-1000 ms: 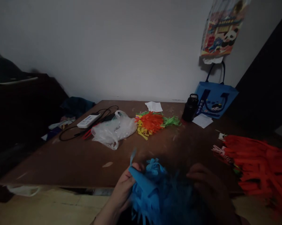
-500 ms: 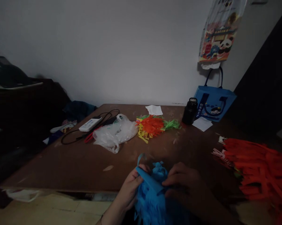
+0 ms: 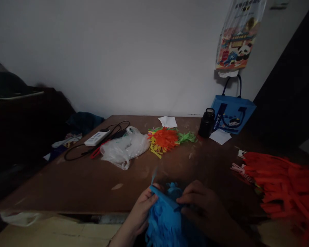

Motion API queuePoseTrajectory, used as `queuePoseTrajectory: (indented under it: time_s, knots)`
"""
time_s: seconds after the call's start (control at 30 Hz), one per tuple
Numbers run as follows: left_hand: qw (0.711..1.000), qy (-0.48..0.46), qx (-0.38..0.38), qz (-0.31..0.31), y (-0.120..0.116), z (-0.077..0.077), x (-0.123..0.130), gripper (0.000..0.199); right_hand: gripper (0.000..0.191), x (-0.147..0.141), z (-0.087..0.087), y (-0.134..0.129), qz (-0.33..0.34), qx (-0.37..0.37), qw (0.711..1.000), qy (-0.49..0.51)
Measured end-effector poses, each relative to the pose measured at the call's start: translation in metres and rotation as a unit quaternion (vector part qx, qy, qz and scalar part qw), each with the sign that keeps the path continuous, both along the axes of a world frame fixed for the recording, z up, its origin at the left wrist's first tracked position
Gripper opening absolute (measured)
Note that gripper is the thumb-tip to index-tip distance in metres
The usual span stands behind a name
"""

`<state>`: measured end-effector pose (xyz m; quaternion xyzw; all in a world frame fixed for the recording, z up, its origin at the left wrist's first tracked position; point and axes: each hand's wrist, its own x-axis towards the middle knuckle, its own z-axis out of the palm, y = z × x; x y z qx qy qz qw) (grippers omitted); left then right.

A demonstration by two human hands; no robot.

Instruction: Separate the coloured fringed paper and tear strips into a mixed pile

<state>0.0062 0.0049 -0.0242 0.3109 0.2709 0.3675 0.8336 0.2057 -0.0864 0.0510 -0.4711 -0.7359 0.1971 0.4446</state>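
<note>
Fringed blue paper (image 3: 164,219) hangs between my hands at the near edge of the brown table (image 3: 92,185). My left hand (image 3: 145,206) pinches one end of its flat, folded upper band, and a thin blue strip sticks up beside the fingertips. At the band's other end, my right hand (image 3: 200,202) grips the paper between thumb and fingers, in shadow. The lower fringe drops out of view at the bottom. Beyond my hands lies a bunch of orange, yellow and green fringed paper (image 3: 166,138).
A clear plastic bag (image 3: 126,147), a white power strip (image 3: 97,138) and cables lie on the left. At the right are a black bottle (image 3: 206,123), a blue bag (image 3: 234,113), white paper (image 3: 220,136) and a big red fringed pile (image 3: 285,181).
The view has shifted slightly, so the table items sit a little further left. Both hands keep their hold on the blue paper, whose upper band now looks slightly lower.
</note>
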Motion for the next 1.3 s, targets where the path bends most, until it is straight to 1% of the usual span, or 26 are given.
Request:
queuePoseTrajectory:
  time_s: [0.13, 0.23, 0.3, 0.37, 0.43, 0.47, 0.53, 0.57, 0.6, 0.63, 0.67, 0.7, 0.73, 0.77, 0.8, 0.83, 0.87, 0.93, 0.97, 1.0, 1.03, 1.17, 1.3]
  knots:
    - [1.000, 0.009, 0.003, 0.001, 0.000, 0.000, -0.002, 0.038, 0.018, 0.003, -0.003, 0.003, 0.036, -0.034, 0.998, 0.036]
    - [1.000, 0.017, 0.002, -0.004, 0.001, -0.001, -0.003, 0.040, 0.019, 0.004, -0.005, 0.005, 0.049, -0.044, 0.996, 0.059]
    - [1.000, 0.024, 0.000, -0.006, 0.001, -0.002, -0.004, 0.042, 0.017, 0.003, -0.005, 0.004, 0.041, -0.034, 0.998, 0.043]
    - [0.999, 0.031, 0.000, -0.007, 0.000, -0.002, -0.005, 0.043, 0.016, 0.001, -0.004, 0.000, 0.014, -0.020, 1.000, 0.014]
    - [0.999, 0.041, 0.004, -0.007, -0.001, -0.002, -0.005, 0.043, 0.023, -0.003, -0.006, -0.003, -0.017, -0.019, 0.999, -0.022]
    - [0.999, 0.046, 0.009, -0.008, -0.001, -0.002, -0.005, 0.042, 0.030, -0.005, -0.007, -0.004, -0.028, -0.027, 0.998, -0.041]
    - [0.998, 0.054, 0.017, -0.015, -0.001, -0.002, -0.005, 0.041, 0.047, -0.009, -0.013, -0.004, -0.024, -0.058, 0.995, -0.080]
    - [0.998, 0.058, 0.024, -0.022, 0.000, -0.001, -0.004, 0.040, 0.050, -0.010, -0.016, -0.003, -0.016, -0.074, 0.993, -0.095]
    - [0.996, 0.070, 0.041, -0.027, 0.000, 0.001, -0.004, 0.039, 0.048, -0.011, -0.020, -0.001, -0.009, -0.082, 0.991, -0.103]
    - [0.993, 0.095, 0.072, -0.017, 0.000, 0.003, -0.003, 0.039, 0.045, -0.012, -0.022, 0.001, -0.008, -0.083, 0.991, -0.106]
    - [0.984, 0.131, 0.118, 0.014, 0.000, 0.008, -0.003, 0.040, 0.042, -0.012, -0.024, 0.004, -0.016, -0.075, 0.992, -0.104]
    - [0.966, 0.177, 0.177, 0.065, -0.002, 0.013, -0.002, 0.042, 0.040, -0.011, -0.024, 0.007, -0.038, -0.058, 0.992, -0.103]
    - [0.934, 0.224, 0.246, 0.127, -0.005, 0.019, -0.001, 0.044, 0.041, -0.011, -0.023, 0.011, -0.074, -0.038, 0.991, -0.105]
    - [0.892, 0.263, 0.317, 0.186, -0.009, 0.025, 0.000, 0.045, 0.042, -0.010, -0.021, 0.014, -0.117, -0.017, 0.987, -0.111]
    - [0.849, 0.288, 0.383, 0.220, -0.015, 0.032, 0.002, 0.047, 0.042, -0.011, -0.017, 0.018, -0.159, -0.001, 0.979, -0.124]
    - [0.812, 0.300, 0.447, 0.224, -0.022, 0.038, 0.005, 0.051, 0.041, -0.012, -0.013, 0.021, -0.198, 0.015, 0.970, -0.141]
    - [0.782, 0.305, 0.504, 0.203, -0.029, 0.044, 0.008, 0.058, 0.040, -0.013, -0.008, 0.024, -0.227, 0.031, 0.960, -0.159]
    - [0.737, 0.309, 0.587, 0.130, -0.041, 0.053, 0.016, 0.074, 0.036, -0.019, -0.001, 0.030, -0.248, 0.060, 0.947, -0.194]
    - [0.723, 0.312, 0.608, 0.103, -0.045, 0.057, 0.020, 0.080, 0.034, -0.021, 0.002, 0.031, -0.248, 0.068, 0.944, -0.207]
    - [0.714, 0.318, 0.617, 0.090, -0.046, 0.060, 0.023, 0.082, 0.032, -0.023, 0.005, 0.033, -0.247, 0.067, 0.942, -0.217]
    - [0.709, 0.325, 0.619, 0.090, -0.045, 0.062, 0.026, 0.081, 0.030, -0.024, 0.007, 0.033, -0.243, 0.058, 0.942, -0.223]
    - [0.704, 0.344, 0.613, 0.102, -0.033, 0.067, 0.028, 0.077, 0.024, -0.021, 0.017, 0.030, -0.228, 0.002, 0.945, -0.236]
    - [0.704, 0.348, 0.616, 0.062, -0.031, 0.066, 0.029, 0.084, 0.019, -0.021, 0.020, 0.028, -0.238, -0.012, 0.937, -0.255]
